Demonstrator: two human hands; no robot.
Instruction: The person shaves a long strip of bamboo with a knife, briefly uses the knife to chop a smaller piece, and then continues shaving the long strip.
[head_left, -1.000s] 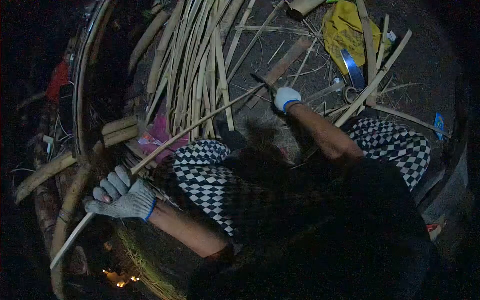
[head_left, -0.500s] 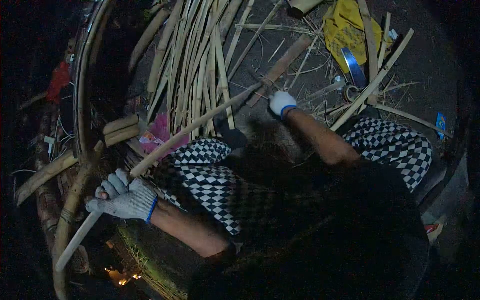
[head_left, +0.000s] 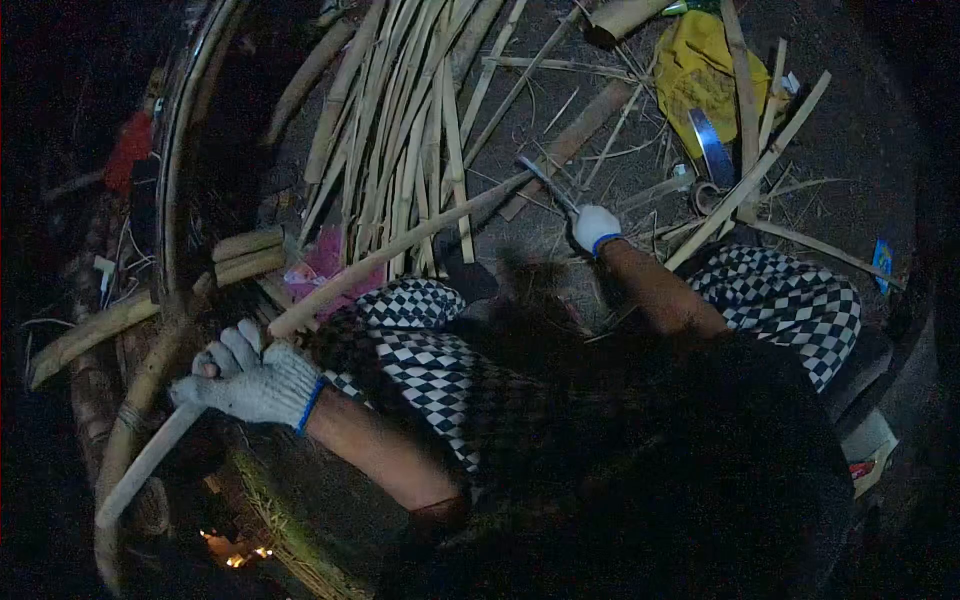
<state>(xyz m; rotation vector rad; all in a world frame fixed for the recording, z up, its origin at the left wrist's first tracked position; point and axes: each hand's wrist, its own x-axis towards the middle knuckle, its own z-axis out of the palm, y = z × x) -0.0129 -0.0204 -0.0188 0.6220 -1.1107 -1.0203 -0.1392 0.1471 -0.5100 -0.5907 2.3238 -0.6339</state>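
1. Two gloved hands, head view, both on one piece of work; dim light, edges of the scene lost in dark
2. Left hand [head_left: 255,385]: white knit glove with blue cuff, fingers clenched round a bamboo pole [head_left: 390,250], low at the left of the frame
3. Bamboo pole: long and pale, running on a slant from the lower left, through the left fist, over the left knee of the checkered trousers [head_left: 420,350], up to the middle of the frame
4. Right hand [head_left: 597,228]: same kind of glove, closed on the handle of a knife [head_left: 545,183], forearm stretched forward between the knees
5. Knife: thin blade slanting up and left from the fist, its tip at the far end of the pole; whether steel meets bamboo cannot be told
6. Bamboo strips [head_left: 400,120]: a loose sheaf of many split lengths, fanned on the ground beyond the left knee, the pole crossing in front of their near ends
7. Short bamboo sections [head_left: 245,255]: a few thick cut lengths, lying side by side left of the pole
8. Pink scrap [head_left: 330,265]: on the ground just under the pole, beside the trousers
9. Yellow cloth [head_left: 700,70]: crumpled, upper right, with a metal band [head_left: 712,150] lying at its lower edge
10. Loose slats [head_left: 750,165]: several, crossing one another on the ground near the right knee
11. Small flames [head_left: 235,555]: bottom left, below the left forearm
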